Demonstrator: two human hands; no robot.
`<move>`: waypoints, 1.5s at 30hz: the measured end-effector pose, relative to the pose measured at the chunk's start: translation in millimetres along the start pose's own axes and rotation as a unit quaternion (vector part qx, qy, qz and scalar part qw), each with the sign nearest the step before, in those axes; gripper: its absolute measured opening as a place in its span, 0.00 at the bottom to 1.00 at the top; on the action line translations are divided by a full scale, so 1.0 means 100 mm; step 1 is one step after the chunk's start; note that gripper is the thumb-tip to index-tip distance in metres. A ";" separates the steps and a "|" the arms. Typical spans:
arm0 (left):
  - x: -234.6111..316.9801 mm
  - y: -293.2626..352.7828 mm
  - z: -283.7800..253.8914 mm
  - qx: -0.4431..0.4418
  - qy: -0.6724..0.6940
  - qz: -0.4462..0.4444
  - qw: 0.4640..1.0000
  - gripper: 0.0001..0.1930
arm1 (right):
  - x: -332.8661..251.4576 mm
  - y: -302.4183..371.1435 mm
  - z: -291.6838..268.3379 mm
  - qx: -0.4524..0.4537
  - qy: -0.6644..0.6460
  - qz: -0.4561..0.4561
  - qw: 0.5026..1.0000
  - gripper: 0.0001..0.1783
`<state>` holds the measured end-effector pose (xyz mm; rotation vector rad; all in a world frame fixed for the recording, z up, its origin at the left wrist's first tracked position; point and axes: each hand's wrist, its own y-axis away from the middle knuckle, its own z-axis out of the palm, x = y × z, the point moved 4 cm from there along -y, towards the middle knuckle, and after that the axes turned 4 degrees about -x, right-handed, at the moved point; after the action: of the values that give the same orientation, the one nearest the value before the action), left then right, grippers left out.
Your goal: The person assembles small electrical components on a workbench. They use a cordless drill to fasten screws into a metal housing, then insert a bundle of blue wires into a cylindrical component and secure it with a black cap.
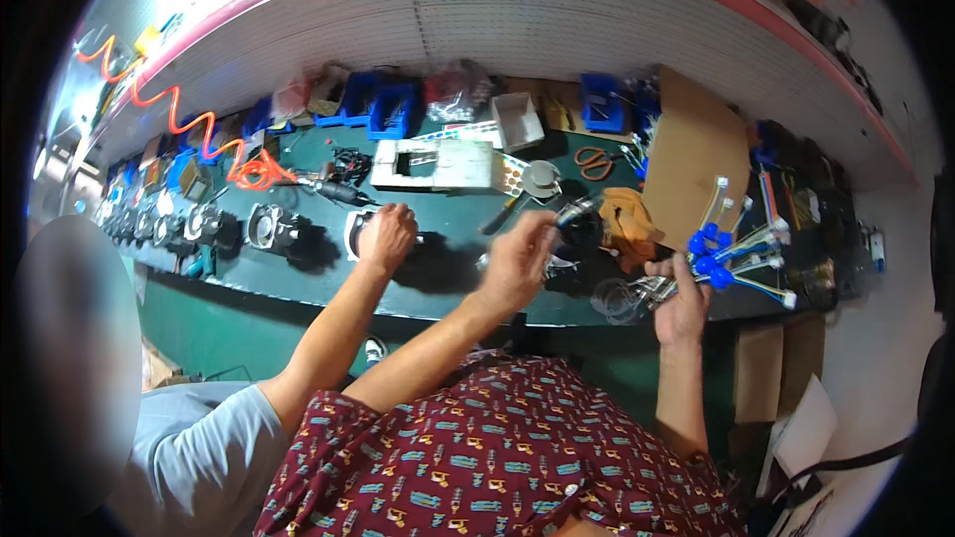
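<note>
My right hand (pixel 683 306), at the right of the bench, is closed around a bundle of wires (pixel 711 261). The bundle has blue round parts and white plug ends fanning out to the right, with clear and silvery strands hanging from its left side. In the middle, my left hand (pixel 517 264) is closed, its thumb and fingers pinched together beside a dark round part (pixel 580 229). Something small and silvery shows at its fingertips, too blurred to name. A yellow-orange cloth (pixel 629 227) lies between my two hands.
At my left, a co-worker's hand (pixel 390 235) touches a white-rimmed housing (pixel 356 236). Similar housings (pixel 271 228) stand in a row further left. Behind are a power screwdriver (pixel 338 191), a white fixture block (pixel 463 165), scissors (pixel 594 163), blue bins (pixel 393 111) and a cardboard sheet (pixel 696 154).
</note>
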<state>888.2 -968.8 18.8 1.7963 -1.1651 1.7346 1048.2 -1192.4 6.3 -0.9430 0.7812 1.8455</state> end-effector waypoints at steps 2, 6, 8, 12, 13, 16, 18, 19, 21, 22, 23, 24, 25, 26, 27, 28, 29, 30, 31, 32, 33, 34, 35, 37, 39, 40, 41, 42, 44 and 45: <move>-0.30 0.02 -0.16 0.042 0.035 -0.039 0.998 0.06 | 0.09 -0.04 -0.01 -0.007 0.001 0.024 1.000 0.10; -1.12 0.21 -0.31 0.068 0.050 -0.120 0.989 0.07 | 0.47 -0.16 -0.02 0.019 0.116 0.042 0.992 0.14; -1.35 0.31 -0.28 0.070 0.069 -0.201 0.975 0.07 | 0.76 -0.24 -0.13 0.039 0.164 0.063 0.984 0.13; -1.63 0.48 -0.34 0.093 -0.081 -0.193 0.974 0.12 | 1.20 -0.34 -0.32 0.107 0.229 0.093 0.963 0.09; -1.62 0.50 -0.34 0.078 -0.073 -0.215 0.971 0.12 | 1.28 -0.36 -0.36 0.099 0.197 0.095 0.971 0.08; -1.69 0.50 -0.35 0.057 -0.042 -0.232 0.970 0.13 | 1.65 -0.47 -0.60 0.121 0.182 0.068 0.973 0.08; -1.78 0.39 -0.28 0.048 -0.019 -0.206 0.977 0.12 | 1.71 -0.43 -0.52 0.112 0.147 0.084 0.979 0.11; -1.81 0.33 -0.23 0.043 -0.007 -0.193 0.980 0.12 | 1.72 -0.40 -0.47 0.124 0.120 0.105 0.979 0.14; -1.88 0.15 -0.11 0.058 0.035 -0.176 0.982 0.15 | 1.71 -0.38 -0.43 0.137 0.198 0.154 0.958 0.22; -1.93 0.10 -0.02 0.034 0.048 -0.201 0.978 0.16 | 1.74 -0.41 -0.48 0.134 0.209 0.136 0.959 0.23; -1.90 0.05 0.06 0.006 0.059 -0.227 0.972 0.16 | 1.79 -0.43 -0.55 0.135 0.219 0.119 0.959 0.25; -1.92 0.03 0.10 0.019 0.096 -0.194 0.976 0.16 | 1.69 -0.35 -0.34 0.154 0.205 0.143 0.956 0.27; -1.98 0.07 0.08 0.024 0.124 -0.215 0.968 0.16 | 1.72 -0.38 -0.27 0.147 0.199 0.148 0.957 0.27; -1.95 0.08 0.10 0.020 0.155 -0.236 0.959 0.16 | 1.71 -0.39 -0.29 0.150 0.193 0.149 0.958 0.27; -1.92 0.09 0.12 0.017 0.185 -0.257 0.948 0.16 | 1.71 -0.39 -0.30 0.152 0.187 0.150 0.959 0.27; -1.96 0.14 0.09 0.027 0.178 -0.249 0.952 0.16 | 1.71 -0.38 -0.32 0.149 0.191 0.142 0.960 0.26; -2.00 0.18 0.05 0.039 0.168 -0.240 0.955 0.15 | 1.70 -0.38 -0.29 0.145 0.191 0.142 0.960 0.25; -2.03 0.22 0.00 0.050 0.159 -0.232 0.958 0.15 | 1.68 -0.37 -0.27 0.139 0.192 0.143 0.961 0.24; -2.07 0.29 -0.03 0.052 0.163 -0.246 0.954 0.15 | 1.67 -0.36 -0.25 0.134 0.193 0.143 0.962 0.23; -2.06 0.33 -0.07 0.052 0.168 -0.259 0.950 0.15 | 1.66 -0.36 -0.23 0.123 0.193 0.142 0.963 0.20; -2.05 0.38 -0.10 0.048 0.180 -0.269 0.945 0.16 | 1.64 -0.35 -0.22 0.121 0.187 0.143 0.964 0.20; -2.04 0.40 -0.12 0.045 0.193 -0.278 0.940 0.16 | 1.63 -0.34 -0.22 0.118 0.181 0.144 0.966 0.19; -2.02 0.36 -0.13 0.040 0.182 -0.271 0.944 0.17 | 1.63 -0.35 -0.21 0.112 0.177 0.143 0.967 0.19; -1.98 0.24 -0.08 0.030 0.160 -0.257 0.953 0.18 | 1.67 -0.34 -0.25 0.136 0.183 0.142 0.963 0.17; -1.85 0.09 0.00 0.000 0.196 -0.266 0.944 0.19 | 1.67 -0.35 -0.25 0.133 0.176 0.132 0.966 0.18; -1.79 0.01 0.04 -0.014 0.213 -0.271 0.939 0.19 | 1.67 -0.36 -0.24 0.130 0.174 0.125 0.968 0.17; -1.78 0.01 0.08 -0.021 0.213 -0.294 0.932 0.18 | 1.70 -0.39 -0.26 0.127 0.172 0.115 0.970 0.16; -1.76 0.00 0.11 -0.027 0.212 -0.317 0.924 0.16 | 1.73 -0.43 -0.29 0.125 0.170 0.106 0.972 0.15; -1.80 0.10 0.08 -0.024 0.227 -0.333 0.915 0.16 | 1.73 -0.51 -0.32 0.103 0.191 0.098 0.971 0.13; -1.82 0.17 0.06 -0.022 0.233 -0.342 0.910 0.16 | 1.71 -0.56 -0.30 0.075 0.171 0.079 0.979 0.11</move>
<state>898.2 -929.4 -159.1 1.3954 -0.3088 1.5416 1054.9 -1121.5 -161.5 -1.1436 1.2186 1.7488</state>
